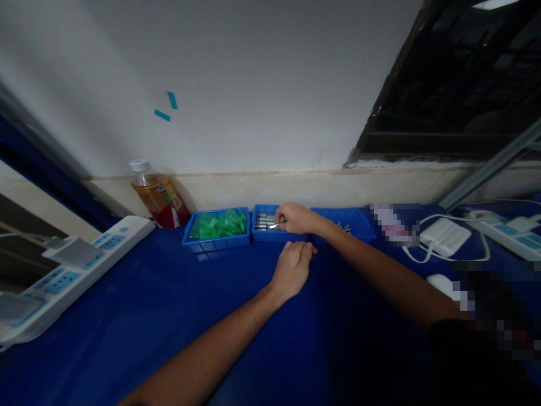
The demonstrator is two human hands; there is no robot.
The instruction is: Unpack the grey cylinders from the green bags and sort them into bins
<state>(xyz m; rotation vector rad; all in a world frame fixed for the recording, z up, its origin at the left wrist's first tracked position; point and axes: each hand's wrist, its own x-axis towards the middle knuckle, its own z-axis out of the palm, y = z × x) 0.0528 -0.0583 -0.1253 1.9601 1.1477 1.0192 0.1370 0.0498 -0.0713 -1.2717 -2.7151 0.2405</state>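
Note:
My right hand reaches over the middle blue bin, its thumb and finger pinched on a small, silvery, rod-like piece. Rows of similar shiny pieces with dark ends lie in that bin. Just in front of the bins, my left hand is closed above the blue table, its fingers curled together. Whatever those fingers hold, if anything, is hidden. Small metal parts lie in the right blue bin, partly covered by my right forearm.
Green plastic packets fill the left blue bin. A drink bottle stands behind it by the wall. Power strips lie at far left and far right. Beside the right one is a white charger with its cable.

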